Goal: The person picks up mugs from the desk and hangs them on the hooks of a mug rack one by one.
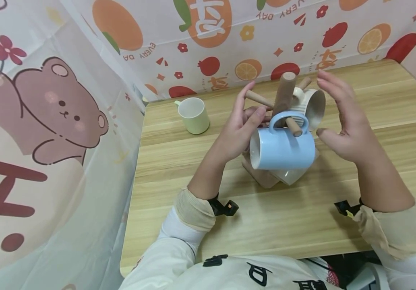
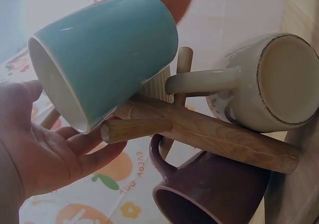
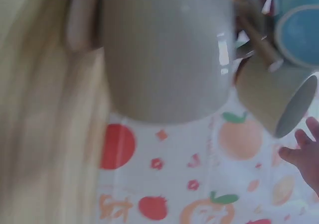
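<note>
A wooden mug rack leans among several mugs. On a front peg a light blue mug hangs sideways by its handle. Behind it hangs a ribbed cream mug, and lower down a plain cream mug. The left wrist view also shows a dark purple mug under the post. My left hand is at the rack's left side, its fingers spread beside a peg and its thumb near the blue mug's rim. To the right, my right hand is held apart, fingers extended, beside the ribbed mug.
A pale green mug stands upright at the back left of the wooden table. Fruit-printed cloth hangs along the far edge, and a bear-printed cloth is on the left.
</note>
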`<state>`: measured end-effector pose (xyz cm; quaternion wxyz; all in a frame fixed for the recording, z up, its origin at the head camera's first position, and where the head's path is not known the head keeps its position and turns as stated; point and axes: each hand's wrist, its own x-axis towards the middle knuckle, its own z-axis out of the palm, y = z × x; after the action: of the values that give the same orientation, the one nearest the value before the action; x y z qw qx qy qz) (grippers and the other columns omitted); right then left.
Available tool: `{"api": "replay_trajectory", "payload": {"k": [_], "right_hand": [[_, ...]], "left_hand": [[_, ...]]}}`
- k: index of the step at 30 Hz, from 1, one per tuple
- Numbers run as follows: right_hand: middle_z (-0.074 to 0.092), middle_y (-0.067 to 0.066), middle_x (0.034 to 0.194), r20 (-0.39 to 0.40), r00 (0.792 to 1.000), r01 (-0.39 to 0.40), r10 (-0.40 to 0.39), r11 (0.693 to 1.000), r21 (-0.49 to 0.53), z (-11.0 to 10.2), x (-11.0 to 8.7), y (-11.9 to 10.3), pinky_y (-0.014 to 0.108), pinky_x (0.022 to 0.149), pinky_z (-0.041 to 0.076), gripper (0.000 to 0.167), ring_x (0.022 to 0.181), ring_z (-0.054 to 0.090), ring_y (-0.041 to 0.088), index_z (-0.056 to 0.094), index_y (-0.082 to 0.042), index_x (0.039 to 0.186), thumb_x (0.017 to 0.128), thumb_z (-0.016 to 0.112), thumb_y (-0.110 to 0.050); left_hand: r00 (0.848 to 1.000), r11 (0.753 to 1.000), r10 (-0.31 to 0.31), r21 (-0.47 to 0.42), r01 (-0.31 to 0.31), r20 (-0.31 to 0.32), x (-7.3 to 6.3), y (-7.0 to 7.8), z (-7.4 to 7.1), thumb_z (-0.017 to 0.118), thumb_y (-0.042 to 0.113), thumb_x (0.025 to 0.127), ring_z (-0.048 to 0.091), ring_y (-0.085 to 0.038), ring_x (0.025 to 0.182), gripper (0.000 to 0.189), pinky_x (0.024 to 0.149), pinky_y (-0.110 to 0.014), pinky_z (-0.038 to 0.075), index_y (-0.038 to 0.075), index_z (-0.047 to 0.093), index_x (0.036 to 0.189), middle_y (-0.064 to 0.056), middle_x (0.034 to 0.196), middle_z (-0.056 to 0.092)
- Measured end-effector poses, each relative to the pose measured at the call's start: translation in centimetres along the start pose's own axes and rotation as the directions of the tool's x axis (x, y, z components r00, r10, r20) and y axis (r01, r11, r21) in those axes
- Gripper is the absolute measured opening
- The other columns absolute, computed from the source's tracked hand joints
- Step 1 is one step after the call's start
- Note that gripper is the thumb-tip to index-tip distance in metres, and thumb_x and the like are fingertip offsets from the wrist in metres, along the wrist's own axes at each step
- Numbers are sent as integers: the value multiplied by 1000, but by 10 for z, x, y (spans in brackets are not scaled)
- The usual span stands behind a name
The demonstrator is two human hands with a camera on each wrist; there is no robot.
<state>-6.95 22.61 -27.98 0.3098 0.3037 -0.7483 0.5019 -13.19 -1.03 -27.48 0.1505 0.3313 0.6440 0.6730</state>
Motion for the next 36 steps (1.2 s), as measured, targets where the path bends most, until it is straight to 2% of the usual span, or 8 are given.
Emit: {"api": "replay_trajectory", "payload": {"k": [5, 10, 16, 19, 23, 29, 33, 36], "right_hand": [[50, 21, 141, -164, 986, 58, -40, 992, 109, 21, 18, -35, 47, 121, 19, 63, 138, 38, 33, 47, 17, 125, 89, 70, -29], [47, 25, 143, -23, 999, 42, -47, 984, -173, 34, 34, -51, 47, 121, 16, 81, 140, 36, 34, 48, 10, 130, 90, 61, -59], [53, 15, 130, 160, 978, -65, 130, 930, -362, 42, 40, -50, 50, 118, 17, 65, 117, 46, 27, 49, -13, 142, 85, 76, -29], [53, 13, 120, 190, 962, -116, 195, 925, -361, 43, 39, -48, 48, 115, 21, 61, 103, 42, 24, 51, -18, 142, 85, 75, -20], [52, 13, 122, 198, 960, -122, 199, 931, -344, 42, 37, -46, 44, 112, 23, 51, 108, 42, 24, 57, -17, 138, 88, 69, -17], [51, 13, 104, 235, 952, -107, 197, 932, -346, 43, 37, -42, 49, 120, 8, 43, 106, 41, 27, 60, -14, 133, 89, 61, -14], [50, 13, 109, 251, 940, -127, 230, 921, -368, 44, 39, -42, 48, 121, 4, 43, 114, 40, 28, 60, -18, 133, 91, 59, -15], [48, 13, 112, 242, 935, -153, 258, 912, -381, 41, 37, -42, 47, 122, 2, 43, 115, 38, 27, 60, -21, 134, 91, 57, -15]], "left_hand": [[1000, 1000, 1, -26, -1, -7, 2, -1, 2, 41, 15, 105, 63, -27, 112, 58, 101, -42, 48, 20, 11, 155, -20, 123, 56], [1000, 999, -2, -32, 2, 2, 4, -4, 3, 42, 14, 104, 59, -24, 114, 58, 103, -40, 47, 16, 13, 154, -17, 126, 52], [999, 998, 13, 61, -15, 35, 5, -9, 4, 39, 16, 106, 52, -18, 121, 51, 102, -30, 44, 13, 18, 153, -13, 135, 48], [999, 998, 8, 68, -11, 46, 5, -10, 4, 37, 16, 106, 50, -20, 124, 49, 103, -30, 43, 12, 20, 151, -12, 136, 45], [999, 999, 10, 45, -12, 44, 5, -9, 2, 36, 17, 107, 48, -24, 127, 48, 105, -37, 45, 11, 20, 151, -14, 141, 41], [996, 980, 8, 197, 10, -93, 0, -8, -21, 35, 30, 106, 47, -22, 130, 51, 104, -39, 46, 18, 20, 154, -13, 142, 42], [969, 872, -21, 470, 139, -248, 0, -12, -60, 39, 48, 103, 38, -15, 139, 61, 112, -40, 37, 24, 18, 155, -6, 153, 37], [923, 665, -131, 658, 353, -363, 8, -18, -90, 43, 60, 97, 19, -22, 150, 74, 118, -50, 25, 26, 16, 157, -4, 161, 23]]}}
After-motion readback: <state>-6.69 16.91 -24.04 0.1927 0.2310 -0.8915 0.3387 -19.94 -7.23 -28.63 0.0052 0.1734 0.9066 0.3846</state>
